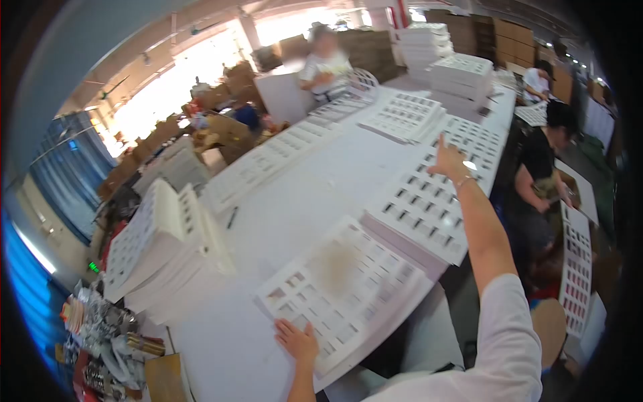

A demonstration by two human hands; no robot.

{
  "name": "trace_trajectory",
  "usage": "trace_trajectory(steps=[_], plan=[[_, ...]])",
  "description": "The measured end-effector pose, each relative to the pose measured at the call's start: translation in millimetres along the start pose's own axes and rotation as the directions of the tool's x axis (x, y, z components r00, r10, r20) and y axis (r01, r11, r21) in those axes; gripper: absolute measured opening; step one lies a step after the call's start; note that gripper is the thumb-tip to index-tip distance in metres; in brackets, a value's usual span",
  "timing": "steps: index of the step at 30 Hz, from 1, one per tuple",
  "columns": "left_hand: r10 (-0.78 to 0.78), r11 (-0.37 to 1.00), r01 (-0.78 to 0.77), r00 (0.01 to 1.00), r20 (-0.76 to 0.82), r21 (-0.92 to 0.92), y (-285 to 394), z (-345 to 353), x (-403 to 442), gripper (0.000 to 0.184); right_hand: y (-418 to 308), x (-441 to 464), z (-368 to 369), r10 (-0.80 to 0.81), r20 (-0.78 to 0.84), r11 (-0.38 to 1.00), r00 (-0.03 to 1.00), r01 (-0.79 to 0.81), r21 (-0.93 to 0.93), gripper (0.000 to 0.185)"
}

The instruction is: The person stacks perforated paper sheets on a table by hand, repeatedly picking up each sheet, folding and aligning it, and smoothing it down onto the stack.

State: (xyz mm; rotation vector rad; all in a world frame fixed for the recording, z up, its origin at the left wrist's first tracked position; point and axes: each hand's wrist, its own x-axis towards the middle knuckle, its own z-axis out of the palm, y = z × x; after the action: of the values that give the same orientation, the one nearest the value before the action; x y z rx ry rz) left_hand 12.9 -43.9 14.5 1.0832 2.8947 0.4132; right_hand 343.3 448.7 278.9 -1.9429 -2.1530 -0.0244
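Note:
My left hand [297, 340] lies at the near left edge of a stack of white printed sheets [365, 301], fingers spread. The top sheet carries rows of small rectangular pictures, and a blurred patch hides part of it. My right arm reaches forward over a second, longer stack of sheets [422, 208] with rows of dark rectangles. Over its far part is my right hand [450, 159], index finger stretched out and thumb apart, with nothing visible in it. Whether it touches the sheets I cannot tell.
On the white table [295, 201] stand a leaning pile of sheets [161, 241], a dark pen [232, 218], a flat row of sheets [274, 157] and tall stacks [462, 77]. One person [325, 70] is across the table; another [546, 161] handles a sheet at right.

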Motion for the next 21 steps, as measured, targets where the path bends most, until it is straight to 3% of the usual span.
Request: trace_trajectory(steps=[1,4,8,11,15,16,18,20,21], plan=[[-0.007,1.000,0.007,1.000,-0.013,0.001,-1,-2,0,0.090,-11,-8,-20,0.127,0.088,0.991,0.988,-0.122,-0.059,0.140],[-0.003,1.000,0.003,1.000,-0.005,-0.011,4,-12,-7,0.090,-34,-6,-48,0.007,0.003,0.999,1.000,-0.007,0.054,0.142],[-0.028,0.998,0.030,0.999,0.026,-0.058,7,-17,-14,0.090,-60,-9,-68,-0.017,-0.216,1.000,0.976,0.016,-0.006,0.139],[0.000,0.998,-0.002,1.000,-0.025,-0.063,11,-12,-3,0.089,-68,-8,-71,-0.009,-0.479,0.980,0.878,0.104,0.172,0.137],[0.015,0.998,-0.018,0.999,-0.046,-0.060,5,-11,-7,0.087,-60,5,-54,-0.041,-0.624,0.978,0.780,0.160,0.136,0.120],[0.017,0.999,-0.019,0.998,-0.057,-0.029,5,-9,-7,0.087,-55,4,-42,-0.088,-0.645,0.972,0.759,0.208,0.112,0.092],[0.038,0.999,-0.036,0.997,-0.071,0.027,4,-6,-6,0.085,-58,-15,-25,-0.133,-0.222,0.985,0.966,0.154,0.081,0.073],[0.020,1.000,-0.018,0.998,-0.060,0.022,6,-10,-6,0.085,-54,-51,35,-0.339,0.040,0.935,0.940,0.341,-0.092,0.070],[0.016,1.000,-0.015,0.999,-0.051,0.022,7,-11,-6,0.085,-55,-91,54,-0.363,0.111,0.924,0.925,0.373,-0.087,0.075]])
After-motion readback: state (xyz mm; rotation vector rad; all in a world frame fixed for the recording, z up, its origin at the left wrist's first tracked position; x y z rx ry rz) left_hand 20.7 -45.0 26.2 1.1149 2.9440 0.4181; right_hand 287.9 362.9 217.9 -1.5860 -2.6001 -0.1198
